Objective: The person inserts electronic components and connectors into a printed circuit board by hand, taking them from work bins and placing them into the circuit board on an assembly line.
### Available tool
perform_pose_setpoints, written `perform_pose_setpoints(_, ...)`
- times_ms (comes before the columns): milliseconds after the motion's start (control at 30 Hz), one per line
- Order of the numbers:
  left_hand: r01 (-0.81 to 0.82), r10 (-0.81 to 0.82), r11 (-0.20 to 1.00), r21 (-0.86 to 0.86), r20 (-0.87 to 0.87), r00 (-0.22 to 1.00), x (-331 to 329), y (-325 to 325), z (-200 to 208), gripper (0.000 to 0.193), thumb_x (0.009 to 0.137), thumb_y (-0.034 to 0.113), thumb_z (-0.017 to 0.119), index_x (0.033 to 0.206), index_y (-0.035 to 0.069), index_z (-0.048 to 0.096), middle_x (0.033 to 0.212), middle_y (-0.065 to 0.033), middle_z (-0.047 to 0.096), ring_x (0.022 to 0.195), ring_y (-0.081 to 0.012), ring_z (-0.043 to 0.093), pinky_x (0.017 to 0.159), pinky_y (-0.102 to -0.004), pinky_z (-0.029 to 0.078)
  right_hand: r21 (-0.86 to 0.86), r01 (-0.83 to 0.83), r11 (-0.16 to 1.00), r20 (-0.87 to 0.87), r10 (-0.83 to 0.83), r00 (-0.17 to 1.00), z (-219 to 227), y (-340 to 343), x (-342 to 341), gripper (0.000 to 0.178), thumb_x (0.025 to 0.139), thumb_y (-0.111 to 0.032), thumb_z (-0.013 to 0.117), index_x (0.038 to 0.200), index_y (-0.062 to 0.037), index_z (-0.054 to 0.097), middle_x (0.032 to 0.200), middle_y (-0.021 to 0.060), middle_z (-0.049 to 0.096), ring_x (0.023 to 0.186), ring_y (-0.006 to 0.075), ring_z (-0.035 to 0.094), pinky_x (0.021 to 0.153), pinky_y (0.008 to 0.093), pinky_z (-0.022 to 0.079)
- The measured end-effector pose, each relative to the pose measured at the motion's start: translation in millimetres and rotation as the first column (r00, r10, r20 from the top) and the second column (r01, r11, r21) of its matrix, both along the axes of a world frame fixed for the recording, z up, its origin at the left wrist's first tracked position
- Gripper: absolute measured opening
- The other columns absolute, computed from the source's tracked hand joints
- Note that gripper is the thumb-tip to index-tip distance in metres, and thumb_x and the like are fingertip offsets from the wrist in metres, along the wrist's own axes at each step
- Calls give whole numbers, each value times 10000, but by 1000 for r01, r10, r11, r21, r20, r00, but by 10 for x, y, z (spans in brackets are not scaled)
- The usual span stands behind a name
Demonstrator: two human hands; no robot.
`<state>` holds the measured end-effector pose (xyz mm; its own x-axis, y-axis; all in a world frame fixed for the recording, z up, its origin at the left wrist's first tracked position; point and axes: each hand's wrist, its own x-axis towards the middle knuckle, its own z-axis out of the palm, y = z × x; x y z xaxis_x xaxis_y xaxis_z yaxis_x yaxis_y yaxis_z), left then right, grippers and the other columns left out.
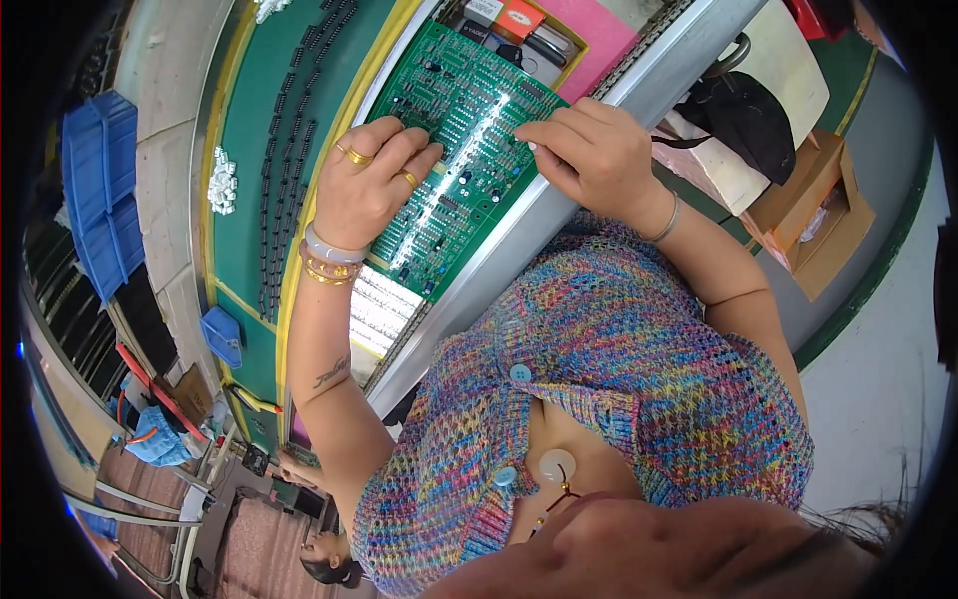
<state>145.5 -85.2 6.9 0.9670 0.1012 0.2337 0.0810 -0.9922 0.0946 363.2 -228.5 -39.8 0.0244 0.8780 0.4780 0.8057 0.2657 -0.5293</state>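
Observation:
A green circuit board (pixel 454 185), crowded with small components, lies across a metal rail (pixel 519 245) in front of me. My left hand (pixel 371 185), wearing rings and bracelets, is curled over the board's left part. Its fingertips come down among the components, and whatever they pinch is hidden. Near the board's right edge, my right hand (pixel 591 155) has thumb and index finger drawn together just over the surface. Anything between them is too small to make out.
Rows of black chips (pixel 289 150) and white connectors (pixel 222 182) lie on the green bench at left. Blue bins (pixel 102 190) stand farther left. Beyond the board sits a box of small items (pixel 519 20). A black bag (pixel 743 125) and cardboard box (pixel 823 215) are at right. Another person (pixel 329 559) is lower left.

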Motion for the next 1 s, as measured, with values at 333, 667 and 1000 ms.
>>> perform_pose_setpoints(333,-113,114,993,39,-22,993,-103,-126,126,322,698,95,652,1010,132,721,976,5,615,886,-186,574,736,-317,482,-21,-5,1000,-14,4,1000,55,4,-3,184,708,-96,690,885,-146,674,739,-10,605,661,179,574,558,310,462)
perform_pose_setpoints(667,-802,795,585,124,106,597,-372,142,81,109,729,161,765,829,117,752,883,-27,589,884,-259,528,742,-375,457,6,-42,999,-69,42,997,53,15,-10,168,727,-35,656,886,-87,675,719,40,611,609,208,554,534,319,439)
perform_pose_setpoints(1000,-463,450,885,43,175,876,-51,-78,212,183,659,116,762,836,149,731,871,3,608,833,-218,554,721,-355,473,-5,12,1000,-18,-12,1000,-9,-11,-14,180,702,-106,691,872,-158,663,712,-20,578,643,169,566,543,308,452)
